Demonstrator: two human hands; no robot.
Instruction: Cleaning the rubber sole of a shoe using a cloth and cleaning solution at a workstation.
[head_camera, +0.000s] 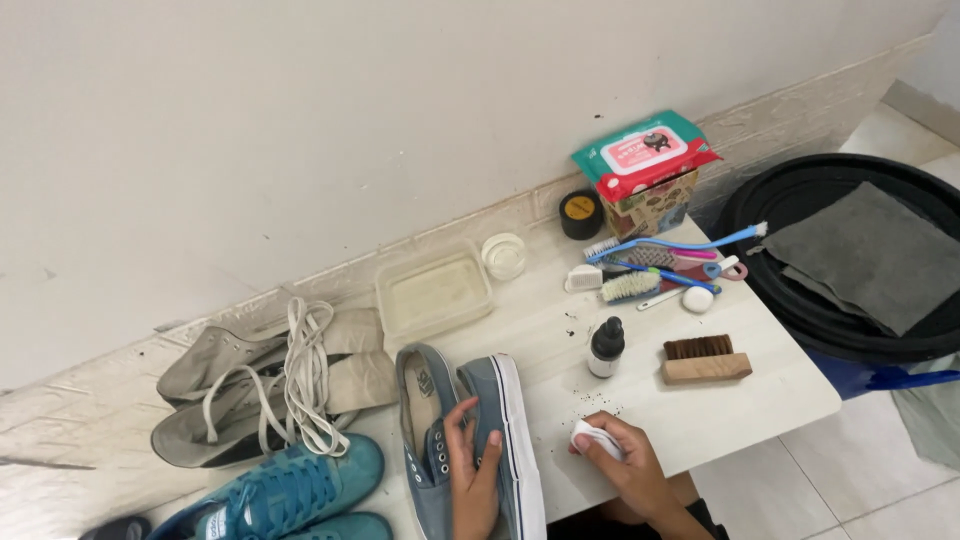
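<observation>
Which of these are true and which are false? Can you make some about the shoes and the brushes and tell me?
1. The left hand holds a grey-blue shoe. True.
2. The right hand holds a wooden brush. False: it holds a small white wad; the wooden brush lies untouched on the table.
3. The small bottle has a black cap. True.
4. The teal sneakers sit on the table. False: they are on the floor, left of the grey-blue shoe.
5. A grey cloth lies on the black tub. True.
</observation>
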